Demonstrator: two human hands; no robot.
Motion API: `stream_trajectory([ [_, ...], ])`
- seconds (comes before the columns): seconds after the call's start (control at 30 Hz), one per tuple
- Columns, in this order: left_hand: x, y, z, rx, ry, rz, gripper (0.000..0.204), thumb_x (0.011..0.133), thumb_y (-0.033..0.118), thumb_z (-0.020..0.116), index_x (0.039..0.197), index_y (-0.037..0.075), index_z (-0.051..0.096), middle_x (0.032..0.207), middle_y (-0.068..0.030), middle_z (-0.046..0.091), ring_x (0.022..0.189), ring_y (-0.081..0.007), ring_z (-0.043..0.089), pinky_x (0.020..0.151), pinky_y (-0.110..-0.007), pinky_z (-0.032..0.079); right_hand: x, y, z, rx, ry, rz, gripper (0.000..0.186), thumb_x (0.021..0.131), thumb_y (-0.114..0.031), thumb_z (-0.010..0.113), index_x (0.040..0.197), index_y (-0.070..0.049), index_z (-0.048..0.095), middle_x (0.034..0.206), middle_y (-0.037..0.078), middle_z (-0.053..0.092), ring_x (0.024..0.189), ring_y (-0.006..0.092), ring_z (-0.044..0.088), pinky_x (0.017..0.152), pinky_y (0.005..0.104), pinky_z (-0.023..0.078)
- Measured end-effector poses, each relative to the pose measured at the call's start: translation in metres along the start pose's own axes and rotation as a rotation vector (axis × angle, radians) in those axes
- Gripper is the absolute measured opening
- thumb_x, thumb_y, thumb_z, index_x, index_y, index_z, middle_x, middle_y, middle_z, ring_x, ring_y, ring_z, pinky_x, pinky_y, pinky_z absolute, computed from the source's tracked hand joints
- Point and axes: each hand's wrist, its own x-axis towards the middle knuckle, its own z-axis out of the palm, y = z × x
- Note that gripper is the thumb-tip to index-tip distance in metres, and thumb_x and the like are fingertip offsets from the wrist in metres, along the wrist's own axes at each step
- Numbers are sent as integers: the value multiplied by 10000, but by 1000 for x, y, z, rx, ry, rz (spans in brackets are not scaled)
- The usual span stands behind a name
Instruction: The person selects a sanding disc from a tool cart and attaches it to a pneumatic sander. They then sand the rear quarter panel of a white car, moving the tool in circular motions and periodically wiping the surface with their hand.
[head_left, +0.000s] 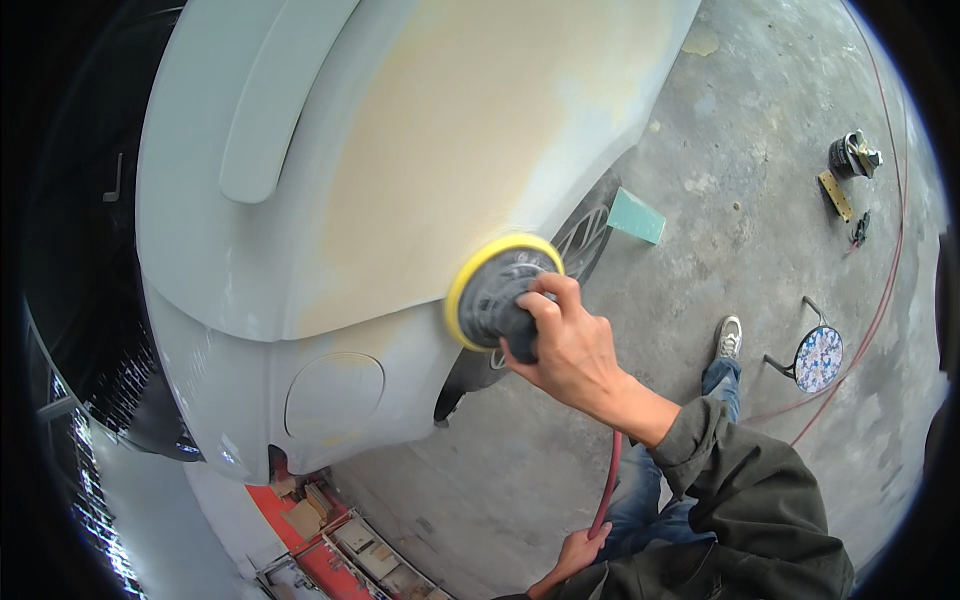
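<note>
A round sander (475, 285) with a yellow-edged pad lies against the lower edge of a grey car body panel (430, 120), where beige patches show. My right hand (575, 345) is wrapped round the sander's dark top. Low in the view, my left hand (578, 555) grips a red hose (611, 480), which runs up behind my right wrist toward the sander. Below the panel's seam is a rounded flap (333, 395) in the bodywork.
On the concrete floor (740, 120) are a green block (635, 215), a round stool (818, 357), a bucket (855, 155), a yellow board (835, 195) and hoses (880, 300). A cart (365, 555) stands at the lower left. My shoe (729, 337) is beside the stool.
</note>
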Motion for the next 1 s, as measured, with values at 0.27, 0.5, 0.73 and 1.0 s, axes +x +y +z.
stream_trajectory([
  [0.27,3,14,-11,-5,4,4,624,950,613,562,719,42,664,633,-92,643,640,-240,649,635,-374,478,-4,-5,6,-16,-49,-27,694,614,-195,885,1187,-77,512,1199,120,521,938,292,667,643,391,589],
  [0.5,10,31,-11,15,25,68,619,956,603,558,728,38,667,634,-91,646,646,-235,653,641,-376,478,29,-33,2,63,1,-198,725,575,-187,906,1178,-91,516,1219,127,514,864,301,668,601,385,570],
  [0.73,8,26,-5,63,-14,10,628,953,614,553,730,40,676,653,-86,663,661,-220,662,651,-367,483,12,38,-7,28,92,-18,579,725,-216,847,1161,-49,506,1190,143,508,755,301,669,565,381,574],
  [1.0,19,72,-28,-72,106,90,622,950,601,575,698,38,654,610,-67,624,618,-196,629,630,-339,475,103,-15,-35,120,244,-85,619,711,-200,861,1176,-43,485,1175,154,515,729,241,658,518,347,540],
])
